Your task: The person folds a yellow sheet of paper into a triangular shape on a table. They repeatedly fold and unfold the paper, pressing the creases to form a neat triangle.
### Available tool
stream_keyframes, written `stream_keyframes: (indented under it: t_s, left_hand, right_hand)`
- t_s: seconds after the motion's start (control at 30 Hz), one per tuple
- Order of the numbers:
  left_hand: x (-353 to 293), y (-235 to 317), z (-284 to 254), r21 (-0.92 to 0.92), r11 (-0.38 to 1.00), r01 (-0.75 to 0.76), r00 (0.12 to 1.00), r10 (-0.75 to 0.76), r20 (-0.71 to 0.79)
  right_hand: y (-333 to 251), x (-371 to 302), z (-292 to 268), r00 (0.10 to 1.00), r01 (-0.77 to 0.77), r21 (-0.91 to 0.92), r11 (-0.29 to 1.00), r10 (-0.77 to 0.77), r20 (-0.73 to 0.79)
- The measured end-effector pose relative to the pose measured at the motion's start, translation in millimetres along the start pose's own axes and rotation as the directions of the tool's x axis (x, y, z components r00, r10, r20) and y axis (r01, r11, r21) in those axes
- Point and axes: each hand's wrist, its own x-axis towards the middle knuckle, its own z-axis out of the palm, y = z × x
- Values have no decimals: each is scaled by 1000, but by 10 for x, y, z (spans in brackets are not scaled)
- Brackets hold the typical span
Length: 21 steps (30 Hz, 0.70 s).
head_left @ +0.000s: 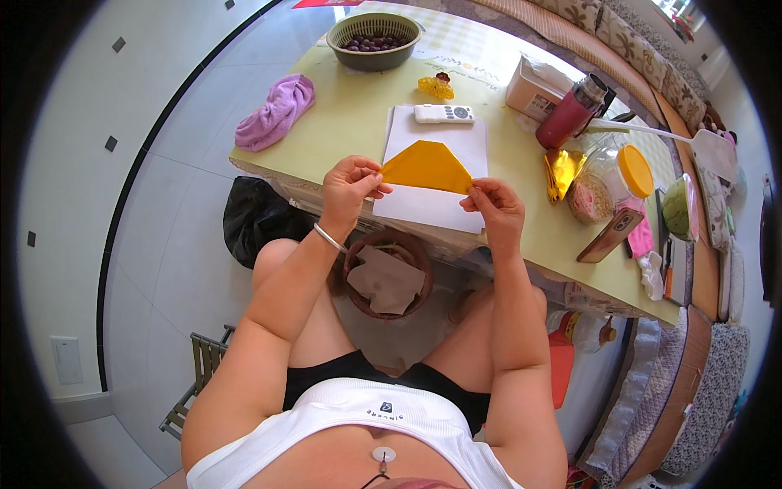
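A folded sheet of gold paper (427, 165), wide at its near edge and narrowing to a short flat top, is stretched between my two hands. My left hand (353, 186) pinches its left corner between thumb and fingers. At the opposite corner, my right hand (496, 205) has a like pinch. Beneath the gold paper lie white paper sheets (430, 210) on the table. Just beyond it, a white remote control (444, 114) rests on those sheets.
On the table (342, 106) are a basket of dark fruit (338, 55), purple cloth (277, 112), yellow ornament (436, 87), tissue box (533, 88), red thermos (570, 112), gold foil (562, 173), yellow-lidded jar (593, 186) and phone (609, 236). Below stand a waste bin (352, 281) and black bag (261, 220).
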Motion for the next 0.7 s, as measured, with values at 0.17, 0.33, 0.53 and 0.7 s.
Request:
stream_keyframes:
  t_s: [0.17, 0.33, 0.53, 0.7]
  left_hand:
    - [-1, 15, -6, -59, 998, 13, 999, -15, -30]
    - [-2, 33, 8, -113, 991, 77, 995, -84, -56]
    - [35, -43, -79, -12, 999, 46, 998, -46, -35]
    - [41, -21, -53, 85, 995, -46, 999, 47, -2]
  right_hand:
    - [-96, -26, 42, 998, -62, 25, 998, 63, -25]
    - [-2, -3, 0, 1000, -9, -14, 1000, 9, 6]
    - [-73, 0, 26, 999, -45, -20, 999, 44, -16]
    - [-66, 27, -61, 960, -277, -50, 959, 279, 16]
